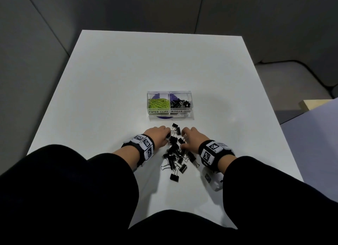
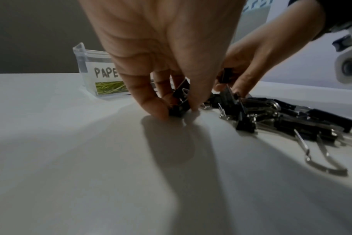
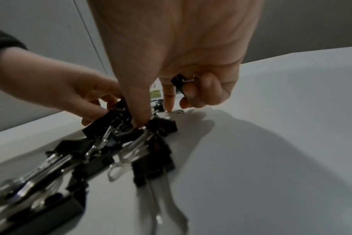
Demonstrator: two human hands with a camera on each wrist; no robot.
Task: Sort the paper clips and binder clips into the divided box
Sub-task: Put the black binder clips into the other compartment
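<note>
Both hands are digging into the binder clips [image 1: 175, 151] piled on the desk [image 1: 113, 83]: left hand [image 1: 158, 136] fingers [image 2: 151, 101] pinching 1, right hand [image 1: 190, 136] curling round another, near the divided box [image 1: 169, 105].

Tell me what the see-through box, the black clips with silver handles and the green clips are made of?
The clear divided box looks like hard glossy plastic: you see through its walls. The black binder clips with silver handles look like painted metal bodies with shiny wire loops that glint. The thin lime-green paper clips are probably coated wire; too small to be sure.
</note>
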